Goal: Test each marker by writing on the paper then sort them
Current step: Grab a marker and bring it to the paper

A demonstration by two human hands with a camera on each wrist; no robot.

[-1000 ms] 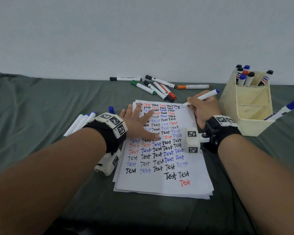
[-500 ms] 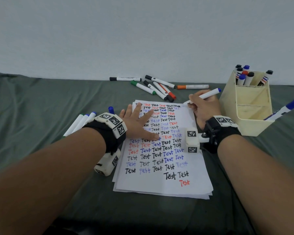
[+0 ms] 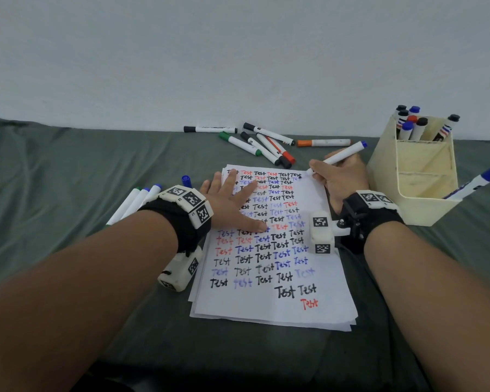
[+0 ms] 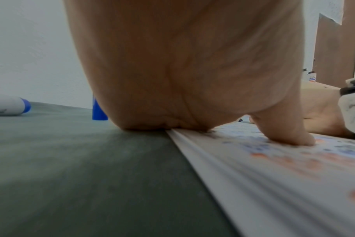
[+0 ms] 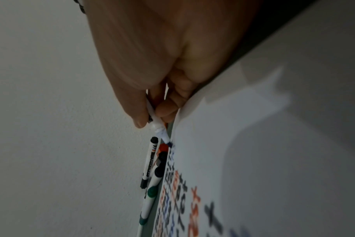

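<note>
Paper (image 3: 269,301), a small stack of white sheets covered in rows of the word "Test" in black, red and blue ink, lies on the worktop (image 3: 54,176), which is draped in a grey-green cloth. The left hand (image 3: 232,205) lies flat on the upper left part of the paper, fingers spread and straight, thumb tip pressed onto the sheet; the left wrist view shows the heel of the palm sitting on the paper's left edge. The right hand (image 3: 340,179) pinches a white marker with a blue end (image 3: 340,156) between thumb and curled fingers, its tip touching the top right corner of the paper, its barrel tilted up and to the right. A loose pile of capped markers (image 3: 266,144) in black, green, red and orange lies on the cloth just beyond the paper's top edge. A few white markers with blue and green caps (image 3: 136,200) lie side by side left of the left wrist, and a blue cap (image 3: 186,181) stands upright near them. A cream plastic organiser (image 3: 408,199) stands right of the right hand; its rear compartment holds several upright markers, and a blue-capped marker (image 3: 481,181) leans out at its right side.
</note>
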